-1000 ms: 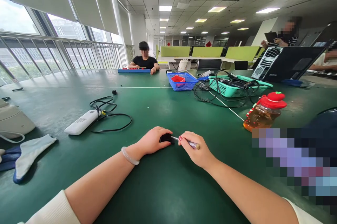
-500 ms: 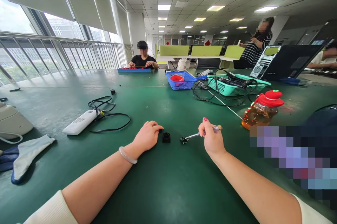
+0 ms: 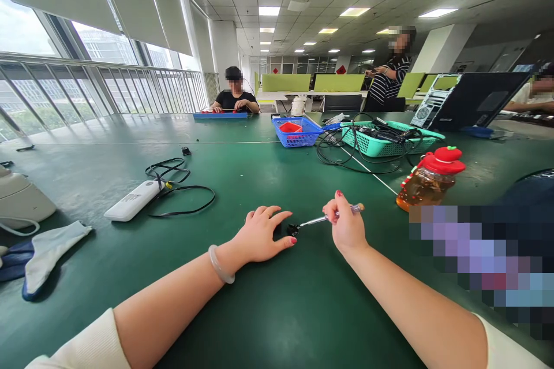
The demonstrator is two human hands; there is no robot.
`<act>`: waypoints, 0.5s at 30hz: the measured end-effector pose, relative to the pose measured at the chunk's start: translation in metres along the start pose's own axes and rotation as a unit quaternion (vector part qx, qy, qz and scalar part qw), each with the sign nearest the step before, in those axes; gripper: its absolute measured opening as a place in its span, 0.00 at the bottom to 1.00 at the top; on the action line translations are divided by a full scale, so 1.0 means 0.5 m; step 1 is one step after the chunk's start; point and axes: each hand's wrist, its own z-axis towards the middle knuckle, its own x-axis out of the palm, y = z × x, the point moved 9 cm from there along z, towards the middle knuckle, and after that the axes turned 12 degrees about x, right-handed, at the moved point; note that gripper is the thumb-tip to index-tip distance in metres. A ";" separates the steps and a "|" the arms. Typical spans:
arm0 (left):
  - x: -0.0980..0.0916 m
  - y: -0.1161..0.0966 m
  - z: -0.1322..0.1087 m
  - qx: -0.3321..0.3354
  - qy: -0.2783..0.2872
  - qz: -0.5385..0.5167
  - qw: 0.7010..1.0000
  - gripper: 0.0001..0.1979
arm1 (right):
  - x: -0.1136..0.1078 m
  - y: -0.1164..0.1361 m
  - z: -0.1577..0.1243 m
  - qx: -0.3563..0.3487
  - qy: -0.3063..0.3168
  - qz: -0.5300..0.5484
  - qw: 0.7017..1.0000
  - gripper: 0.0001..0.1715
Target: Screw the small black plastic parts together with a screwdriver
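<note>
A slim screwdriver (image 3: 315, 220) with a metal shaft and a clear handle is gripped in my right hand (image 3: 347, 229), its shaft pointing left. At its tip is a small black part (image 3: 293, 230) with shiny bits; I cannot tell whether the tip is fixed to it. My left hand (image 3: 262, 234) is open just left of that part, thumb and index finger apart on either side of it. The small black square block is now mostly hidden behind the left hand's fingers.
On the green table (image 3: 242, 311) are a white power bank (image 3: 135, 200) with a black cable, and a glove (image 3: 56, 253). A blue basket (image 3: 298, 137), a teal basket (image 3: 376, 148) with cables and a red-lidded bottle (image 3: 433, 181) stand farther off. People are in the background.
My left hand has moved right and spread its fingers, covering the square block. The screwdriver and small black part have shifted left with my right hand. A standing person behind has moved left.
</note>
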 end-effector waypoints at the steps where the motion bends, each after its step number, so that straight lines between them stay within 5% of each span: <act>1: 0.005 -0.009 0.002 -0.005 0.003 0.000 1.000 0.31 | -0.004 -0.004 0.005 0.007 -0.009 0.009 1.000 0.37; 9: 0.018 -0.049 0.001 -0.033 0.013 0.035 0.999 0.16 | -0.005 -0.016 0.009 0.039 -0.021 0.039 0.998 0.36; 15: -0.021 -0.027 -0.113 -0.033 0.033 0.028 0.999 0.15 | -0.003 -0.019 0.006 0.054 -0.016 0.062 0.997 0.35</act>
